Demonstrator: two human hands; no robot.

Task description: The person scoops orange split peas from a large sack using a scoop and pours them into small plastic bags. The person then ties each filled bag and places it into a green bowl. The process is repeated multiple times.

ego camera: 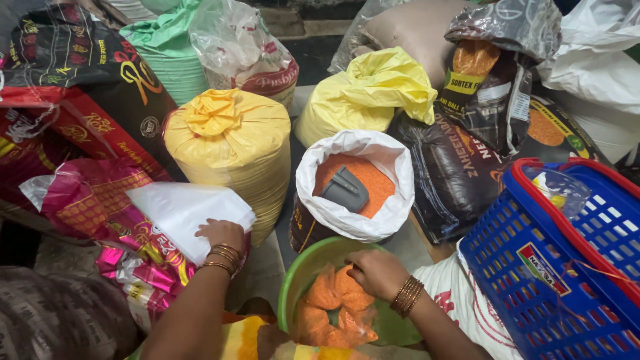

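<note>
My left hand (221, 234) rests fingers-down on a white plastic bag (185, 215) lying over a pink sack. My right hand (377, 272) reaches into a green bowl (298, 280) and pinches a clear bag of orange lentils (333, 307) that sits inside it. Just beyond the bowl stands an open white-lined sack of orange lentils (377, 183) with a grey scoop (345, 189) stuck in them. Both wrists wear bangles.
A blue plastic basket with red rim (553, 267) stands at right, a clear bag inside. Tied yellow sacks (230, 147) (367, 93), dark printed sacks (460, 167), red and pink sacks (73, 173) and green and white bags crowd around.
</note>
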